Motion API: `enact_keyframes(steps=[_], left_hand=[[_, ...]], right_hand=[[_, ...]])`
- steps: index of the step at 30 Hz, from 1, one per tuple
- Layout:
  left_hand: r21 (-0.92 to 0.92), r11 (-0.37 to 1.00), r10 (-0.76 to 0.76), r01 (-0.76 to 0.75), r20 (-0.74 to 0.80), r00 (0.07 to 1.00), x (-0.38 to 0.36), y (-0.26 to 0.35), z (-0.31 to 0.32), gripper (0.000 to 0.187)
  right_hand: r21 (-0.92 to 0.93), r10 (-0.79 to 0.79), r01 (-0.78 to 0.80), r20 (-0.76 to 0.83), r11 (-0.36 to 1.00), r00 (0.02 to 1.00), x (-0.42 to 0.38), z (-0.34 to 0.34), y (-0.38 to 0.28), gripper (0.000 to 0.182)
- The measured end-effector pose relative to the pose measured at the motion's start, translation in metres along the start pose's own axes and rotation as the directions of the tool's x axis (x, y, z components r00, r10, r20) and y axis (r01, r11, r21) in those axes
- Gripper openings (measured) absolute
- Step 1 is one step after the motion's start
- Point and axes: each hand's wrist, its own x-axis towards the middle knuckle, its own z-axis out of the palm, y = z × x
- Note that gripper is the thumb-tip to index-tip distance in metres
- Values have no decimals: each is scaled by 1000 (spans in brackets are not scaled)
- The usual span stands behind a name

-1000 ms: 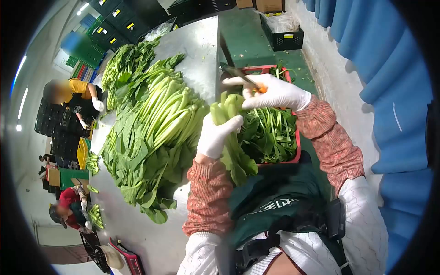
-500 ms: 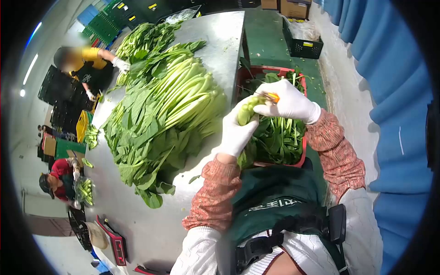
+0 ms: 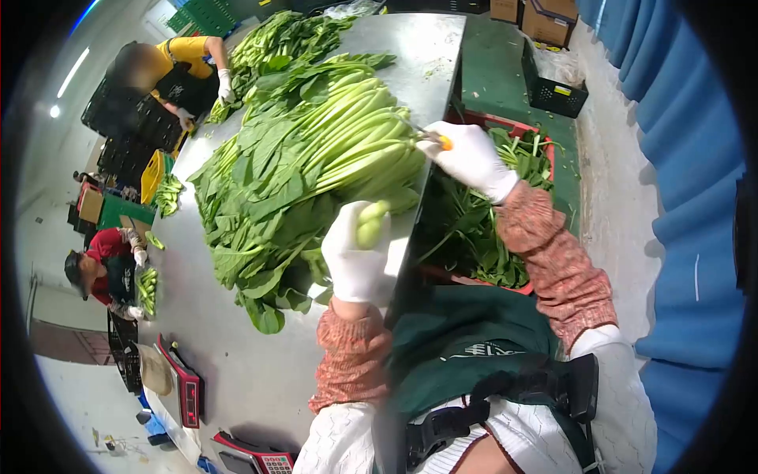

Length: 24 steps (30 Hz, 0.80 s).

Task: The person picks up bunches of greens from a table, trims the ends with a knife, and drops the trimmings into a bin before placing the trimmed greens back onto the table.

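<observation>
My left hand (image 3: 353, 257), in a white glove, is wrapped round a small bunch of pale green vegetable stalks (image 3: 369, 229), whose cut ends show above the fingers. My right hand (image 3: 471, 158), gloved too, holds a small knife with an orange handle (image 3: 446, 143). Its metal blade points left, at the stalk ends of a large heap of leafy greens (image 3: 347, 146). The heap lies on the metal table (image 3: 237, 367), leaves to the left and stalks to the right. Under my right forearm stands a red crate (image 3: 550, 162) full of loose leaves.
Across the table, one person in yellow (image 3: 189, 54) reaches to the greens and another in red (image 3: 106, 245) handles trimmed stalks. Red scales (image 3: 188, 395) stand at the near left. A black crate (image 3: 557, 95) sits on the green floor, with a blue curtain (image 3: 679, 197) at right.
My hands have moved apart. The left has drawn left and down over the table with the bunch; the right has gone left and up with the knife to the heap's stalk ends.
</observation>
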Motion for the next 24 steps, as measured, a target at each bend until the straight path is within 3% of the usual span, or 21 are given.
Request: enact_keyframes(steps=[2,4,6,7,10,14,15,18,19,22,24], left_hand=[[267,958,107,-106,11,994,1,-14,6,25],[348,925,154,-151,21,988,14,-23,8,34],[428,878,216,-215,47,975,29,-39,15,41],[426,865,255,-264,81,964,37,-49,19,44],[432,858,232,-278,156,960,46,-41,17,43],[298,874,372,-385,102,923,44,-15,15,36],[271,892,351,-363,92,932,41,-6,15,35],[245,916,311,-318,69,948,38,17,13,34],[263,913,305,-311,64,950,38,21,13,33],[308,909,274,-281,67,959,39,35,16,33],[321,901,277,-291,90,957,38,44,21,33]], right_hand=[[24,27,-27,25,999,999,11,25,-20,28],[147,42,-30,-80,989,996,16,43,-23,30],[323,13,-12,-3,946,1000,15,37,-23,38],[462,-3,-15,38,887,999,11,35,-24,35],[546,47,-49,17,836,999,-11,22,-30,30],[700,47,-21,-18,714,999,-35,-13,-36,22],[666,27,6,-39,746,999,-40,-20,-38,19],[741,232,-196,55,643,971,-59,-43,-50,17],[568,34,92,-206,818,978,-63,-35,-42,19],[315,-12,76,-200,946,980,-82,-38,-33,20],[244,-93,151,-232,958,968,-88,-35,-34,21]])
